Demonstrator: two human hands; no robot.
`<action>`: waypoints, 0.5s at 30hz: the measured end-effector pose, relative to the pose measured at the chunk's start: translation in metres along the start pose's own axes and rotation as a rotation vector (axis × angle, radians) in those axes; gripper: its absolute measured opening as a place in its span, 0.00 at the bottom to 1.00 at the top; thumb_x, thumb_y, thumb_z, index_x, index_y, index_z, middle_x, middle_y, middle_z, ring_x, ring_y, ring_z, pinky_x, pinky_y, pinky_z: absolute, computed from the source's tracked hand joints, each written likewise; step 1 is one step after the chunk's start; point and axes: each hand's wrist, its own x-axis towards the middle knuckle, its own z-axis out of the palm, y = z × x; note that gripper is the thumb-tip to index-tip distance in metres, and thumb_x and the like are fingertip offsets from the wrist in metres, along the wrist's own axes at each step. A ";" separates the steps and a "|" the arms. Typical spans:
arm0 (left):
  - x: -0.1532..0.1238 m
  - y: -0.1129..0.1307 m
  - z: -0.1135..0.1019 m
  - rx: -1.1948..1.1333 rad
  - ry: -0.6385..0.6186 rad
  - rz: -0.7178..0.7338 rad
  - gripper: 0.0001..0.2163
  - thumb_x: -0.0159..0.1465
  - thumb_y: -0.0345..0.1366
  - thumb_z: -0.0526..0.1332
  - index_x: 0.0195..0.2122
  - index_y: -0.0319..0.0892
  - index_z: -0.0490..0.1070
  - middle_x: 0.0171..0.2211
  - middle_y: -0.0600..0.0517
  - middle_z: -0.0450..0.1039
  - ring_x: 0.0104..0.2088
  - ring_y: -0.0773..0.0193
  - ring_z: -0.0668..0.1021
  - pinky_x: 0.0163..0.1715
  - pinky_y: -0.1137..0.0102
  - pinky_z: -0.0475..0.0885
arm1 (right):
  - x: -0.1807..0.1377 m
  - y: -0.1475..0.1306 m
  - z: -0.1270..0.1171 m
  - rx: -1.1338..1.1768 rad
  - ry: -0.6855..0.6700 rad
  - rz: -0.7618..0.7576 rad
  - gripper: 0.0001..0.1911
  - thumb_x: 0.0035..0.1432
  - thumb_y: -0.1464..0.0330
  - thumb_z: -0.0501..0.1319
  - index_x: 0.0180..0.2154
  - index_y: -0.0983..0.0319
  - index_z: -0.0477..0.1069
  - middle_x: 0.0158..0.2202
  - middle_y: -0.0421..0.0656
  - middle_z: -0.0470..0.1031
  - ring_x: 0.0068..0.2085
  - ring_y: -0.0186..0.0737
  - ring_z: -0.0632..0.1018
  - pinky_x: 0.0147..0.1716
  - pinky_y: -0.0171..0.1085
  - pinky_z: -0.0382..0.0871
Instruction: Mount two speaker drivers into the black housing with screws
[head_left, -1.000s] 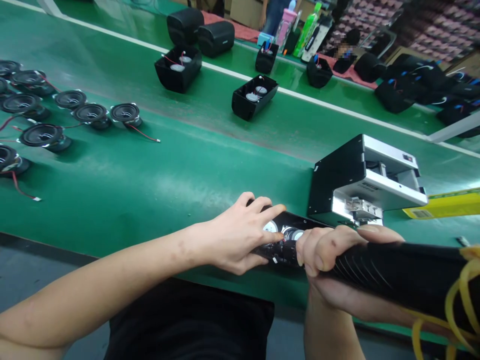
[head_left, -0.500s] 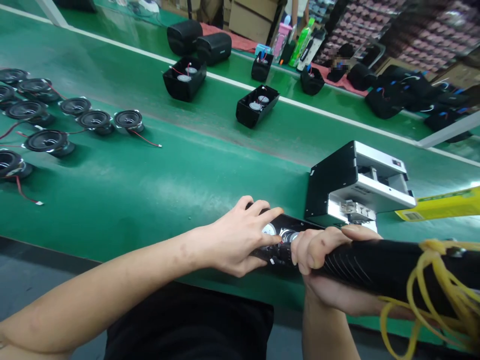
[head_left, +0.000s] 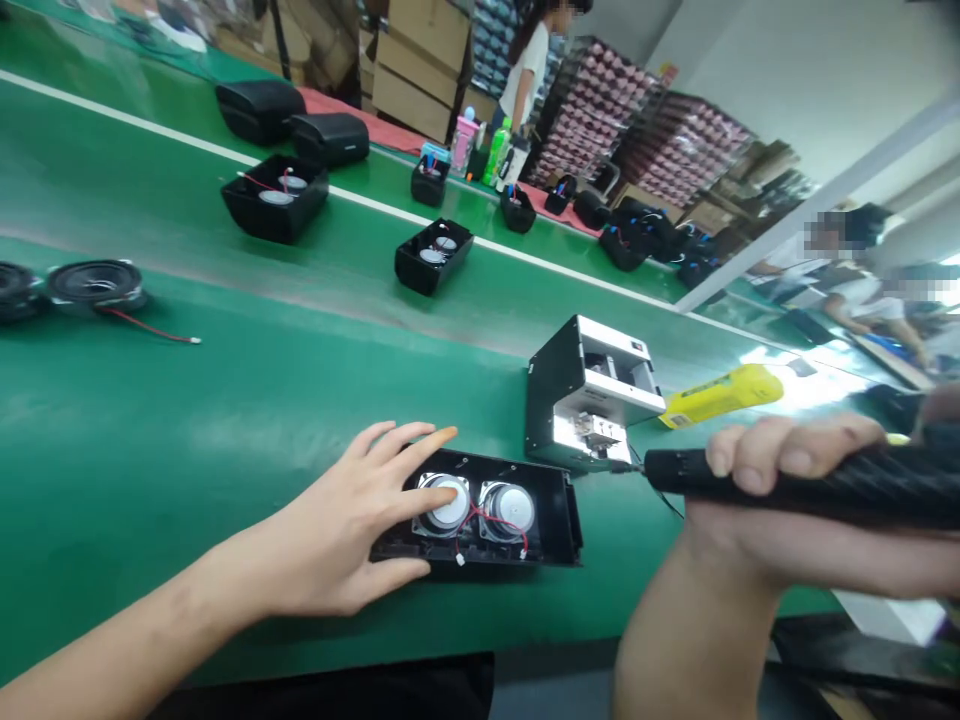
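With fingers spread, my left hand (head_left: 367, 520) rests over the left end of a black speaker housing (head_left: 553, 515) lying open side up. Two round speaker drivers (head_left: 514, 510) sit inside it, with thin red wires and white plugs across them; one fingertip touches the left driver. My right hand (head_left: 780, 470) is wrapped round a black electric screwdriver (head_left: 679, 470), held level to the right of the housing. Its tip points left at the front of a black and silver screw feeder (head_left: 555, 385). I cannot tell whether the tip touches it.
Loose speaker drivers (head_left: 97, 283) lie on the green bench at left. Farther back stand housings with drivers (head_left: 433, 257) and closed black speakers (head_left: 330, 138). A yellow bottle-shaped packet (head_left: 724, 393) lies behind the feeder. One person (head_left: 525, 75) stands beyond the bench; others work at far right.
My right hand has drawn the screwdriver away from the housing, up and right to the feeder. My left hand stays on the housing. The view has swung right.
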 end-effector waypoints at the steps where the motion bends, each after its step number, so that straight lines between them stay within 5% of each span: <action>1: -0.003 -0.003 0.002 -0.010 0.006 0.002 0.24 0.67 0.43 0.65 0.64 0.57 0.68 0.80 0.48 0.46 0.75 0.37 0.59 0.67 0.34 0.67 | 0.009 0.007 0.001 -0.014 0.036 -0.126 0.28 0.65 0.41 0.55 0.48 0.54 0.79 0.20 0.33 0.61 0.15 0.35 0.61 0.11 0.35 0.58; 4: -0.011 -0.009 0.011 -0.049 0.016 -0.012 0.24 0.67 0.41 0.65 0.65 0.58 0.69 0.80 0.52 0.45 0.75 0.39 0.59 0.66 0.38 0.72 | 0.024 0.030 0.009 -0.038 0.119 -0.278 0.33 0.71 0.43 0.45 0.46 0.59 0.78 0.19 0.35 0.62 0.15 0.35 0.62 0.09 0.33 0.56; 15: -0.011 -0.015 0.015 -0.114 0.008 -0.049 0.24 0.67 0.43 0.66 0.64 0.62 0.70 0.79 0.55 0.48 0.75 0.39 0.61 0.67 0.37 0.72 | 0.015 0.049 0.021 -0.119 0.081 -0.139 0.35 0.66 0.34 0.51 0.40 0.59 0.71 0.18 0.33 0.64 0.13 0.32 0.62 0.10 0.31 0.56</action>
